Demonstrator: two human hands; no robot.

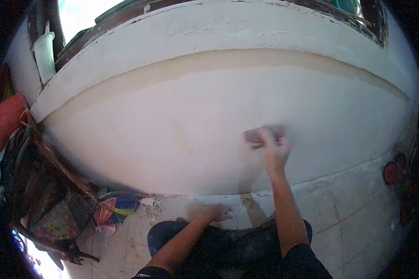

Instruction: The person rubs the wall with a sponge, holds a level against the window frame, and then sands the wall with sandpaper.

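My right hand (275, 145) is closed on a reddish-brown piece that looks like sandpaper (253, 136). It holds the piece against the white wall (172, 116), right of the middle, and both are smeared by motion. Low down, my left hand (219, 212) hangs near my knee with its fingers curled in. Nothing shows in it, and it is apart from the wall.
A ledge (246, 28) juts out above the wall. At the left are dark wrapped things, a red bag (8, 118) and a wooden stick (63, 162). Debris lies along the wall's foot on the tiled floor (358, 223). Red round things (391, 173) stand at the right.
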